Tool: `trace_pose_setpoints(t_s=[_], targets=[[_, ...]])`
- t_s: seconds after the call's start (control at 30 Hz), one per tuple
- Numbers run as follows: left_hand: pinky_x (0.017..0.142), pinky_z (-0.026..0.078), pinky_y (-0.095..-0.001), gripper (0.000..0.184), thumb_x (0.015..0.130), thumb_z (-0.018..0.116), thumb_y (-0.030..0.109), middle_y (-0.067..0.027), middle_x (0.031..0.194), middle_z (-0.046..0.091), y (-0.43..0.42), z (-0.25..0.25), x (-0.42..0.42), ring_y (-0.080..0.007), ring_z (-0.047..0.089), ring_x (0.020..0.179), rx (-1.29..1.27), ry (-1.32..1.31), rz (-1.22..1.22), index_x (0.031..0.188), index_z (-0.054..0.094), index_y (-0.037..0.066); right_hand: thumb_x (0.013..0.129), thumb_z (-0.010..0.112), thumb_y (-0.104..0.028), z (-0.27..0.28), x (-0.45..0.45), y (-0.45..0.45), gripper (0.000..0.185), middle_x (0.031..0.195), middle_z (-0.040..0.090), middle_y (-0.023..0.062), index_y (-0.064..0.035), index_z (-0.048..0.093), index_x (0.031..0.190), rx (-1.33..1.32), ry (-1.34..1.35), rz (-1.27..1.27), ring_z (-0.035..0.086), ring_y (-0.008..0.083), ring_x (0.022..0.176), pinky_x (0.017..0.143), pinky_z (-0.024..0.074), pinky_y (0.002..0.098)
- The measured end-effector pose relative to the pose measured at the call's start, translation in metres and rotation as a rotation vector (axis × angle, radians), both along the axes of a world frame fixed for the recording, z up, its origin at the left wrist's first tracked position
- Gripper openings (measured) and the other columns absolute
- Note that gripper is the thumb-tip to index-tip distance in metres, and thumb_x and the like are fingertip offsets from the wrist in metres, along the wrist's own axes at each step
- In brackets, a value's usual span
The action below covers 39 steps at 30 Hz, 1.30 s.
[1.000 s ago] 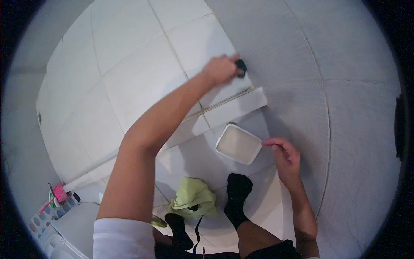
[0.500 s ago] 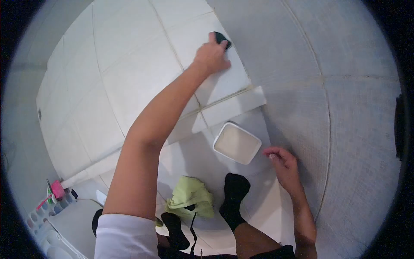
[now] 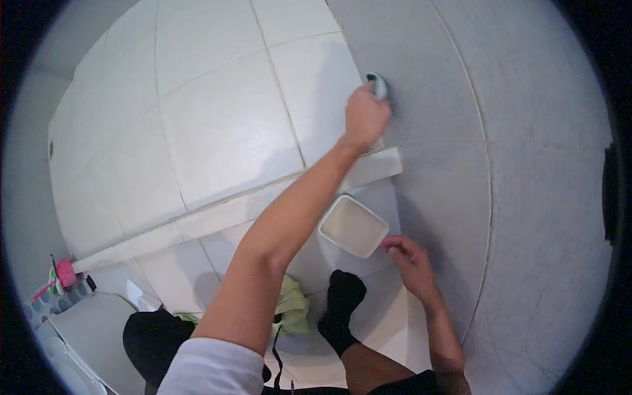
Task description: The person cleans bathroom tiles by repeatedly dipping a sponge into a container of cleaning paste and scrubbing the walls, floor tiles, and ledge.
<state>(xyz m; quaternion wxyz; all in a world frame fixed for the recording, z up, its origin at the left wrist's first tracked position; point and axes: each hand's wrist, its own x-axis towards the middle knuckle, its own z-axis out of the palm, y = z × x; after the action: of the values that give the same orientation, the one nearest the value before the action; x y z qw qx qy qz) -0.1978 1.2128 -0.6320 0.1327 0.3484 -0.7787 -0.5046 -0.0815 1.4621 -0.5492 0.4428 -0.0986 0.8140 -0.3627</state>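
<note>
My left hand (image 3: 367,118) is closed on a dark green and pale scrubbing sponge (image 3: 379,87), held against the grey wall just above where it meets the white tiled ledge. The fingers partly cover the sponge. Lower down, a white rectangular tub (image 3: 355,226) with cloudy, beige-looking contents stands on the floor below the ledge. My right hand (image 3: 413,263) is beside the tub's right corner, its fingers loosely bent and seemingly empty. Whether the fingertips touch the rim I cannot tell.
The white tiled ledge (image 3: 230,118) ends in a raised edge strip (image 3: 217,220). A yellow-green cloth (image 3: 293,306) lies near my black-socked foot (image 3: 342,299). Left are a white lidded box (image 3: 92,329) and a pink item (image 3: 65,272). The grey tiled wall (image 3: 434,184) rises on the right.
My left hand has moved the sponge from the white ledge rightward onto the wall, tilting it. My right hand has come closer to the tub's corner. The view has shifted slightly.
</note>
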Motion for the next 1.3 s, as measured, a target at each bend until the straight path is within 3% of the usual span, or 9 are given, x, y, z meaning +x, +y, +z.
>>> trace_pose_setpoints(t_s=[0.13,0.23,0.33,0.43,0.57,0.73,0.83,1.0,1.3], targets=[[0.084,0.050,-0.0410,0.036,0.075,0.062,0.014,-0.0182,0.114,0.061,0.007,0.024,0.043,-0.0322,0.061,0.100,-0.149,0.155,-0.371,0.108,0.060,-0.001,0.091,0.051,-0.006,0.000,0.002,0.005,0.019,0.100,0.064,0.0041,-0.0023,0.061,0.106,-0.009,-0.010,-0.025,0.056,0.0127,0.096,0.090,0.0429,0.0285],[0.084,0.049,-0.0415,0.045,0.072,0.064,0.013,-0.0144,0.124,0.053,-0.025,-0.010,0.048,-0.0354,0.057,0.103,-0.328,-0.274,-0.656,0.116,0.057,0.003,0.091,0.051,-0.006,-0.001,0.005,0.005,0.019,0.100,0.064,0.0039,-0.0027,0.061,0.107,-0.002,-0.018,-0.004,0.056,0.0128,0.096,0.089,0.0430,0.0283],[0.084,0.049,-0.0460,0.032,0.074,0.059,0.005,-0.0179,0.117,0.056,-0.051,-0.033,0.025,-0.0341,0.057,0.103,-1.073,0.226,-0.530,0.106,0.061,0.002,0.091,0.051,-0.007,-0.010,0.000,0.010,0.019,0.100,0.063,0.0034,-0.0033,0.061,0.107,-0.010,0.011,-0.007,0.056,0.0129,0.096,0.089,0.0429,0.0280],[0.094,0.044,-0.0436,0.027,0.073,0.059,0.005,-0.0175,0.113,0.059,-0.046,-0.033,0.022,-0.0312,0.055,0.108,-0.649,-0.147,-1.122,0.099,0.064,0.000,0.091,0.051,-0.008,-0.010,0.004,0.015,0.020,0.101,0.063,0.0031,-0.0040,0.061,0.108,0.008,0.007,-0.005,0.056,0.0131,0.096,0.088,0.0429,0.0280],[0.103,0.039,-0.0409,0.039,0.076,0.056,0.006,-0.0103,0.129,0.055,-0.069,-0.063,0.034,-0.0291,0.048,0.123,-0.713,0.336,-1.507,0.115,0.061,0.005,0.091,0.052,-0.009,-0.016,0.004,0.016,0.022,0.103,0.064,0.0038,-0.0042,0.060,0.110,0.033,0.074,0.063,0.056,0.0136,0.096,0.087,0.0430,0.0285],[0.087,0.052,-0.0406,0.034,0.077,0.055,0.002,-0.0040,0.120,0.059,-0.102,-0.072,-0.014,-0.0249,0.051,0.119,-1.006,0.323,-1.090,0.109,0.062,0.013,0.092,0.053,-0.013,-0.010,-0.004,0.007,0.022,0.109,0.063,0.0130,-0.0014,0.059,0.110,0.068,0.056,0.145,0.059,0.0240,0.104,0.091,0.0448,0.0338],[0.097,0.045,-0.0390,0.036,0.079,0.056,0.009,-0.0014,0.129,0.055,-0.055,-0.047,0.006,-0.0227,0.046,0.125,-0.642,-0.289,-1.189,0.115,0.061,0.012,0.092,0.053,-0.014,-0.011,-0.001,0.012,0.024,0.109,0.063,0.0137,-0.0012,0.059,0.111,0.058,0.044,0.142,0.059,0.0247,0.104,0.091,0.0450,0.0343],[0.104,0.037,-0.0379,0.046,0.073,0.062,0.003,-0.0005,0.135,0.050,-0.060,-0.066,0.028,-0.0225,0.041,0.129,-0.772,0.233,-1.440,0.117,0.061,0.012,0.092,0.052,-0.016,-0.007,-0.005,0.004,0.025,0.111,0.062,0.0146,-0.0011,0.059,0.111,0.071,0.047,0.157,0.059,0.0266,0.105,0.092,0.0443,0.0358],[0.115,0.024,-0.0412,0.059,0.067,0.065,0.002,-0.0014,0.141,0.045,-0.138,-0.025,0.143,-0.0222,0.032,0.136,-0.563,-0.065,-1.568,0.125,0.056,0.011,0.090,0.051,-0.012,-0.016,0.004,0.020,0.027,0.114,0.059,0.0204,-0.0008,0.057,0.114,0.101,0.112,0.278,0.054,0.0360,0.109,0.098,0.0397,0.0417]])
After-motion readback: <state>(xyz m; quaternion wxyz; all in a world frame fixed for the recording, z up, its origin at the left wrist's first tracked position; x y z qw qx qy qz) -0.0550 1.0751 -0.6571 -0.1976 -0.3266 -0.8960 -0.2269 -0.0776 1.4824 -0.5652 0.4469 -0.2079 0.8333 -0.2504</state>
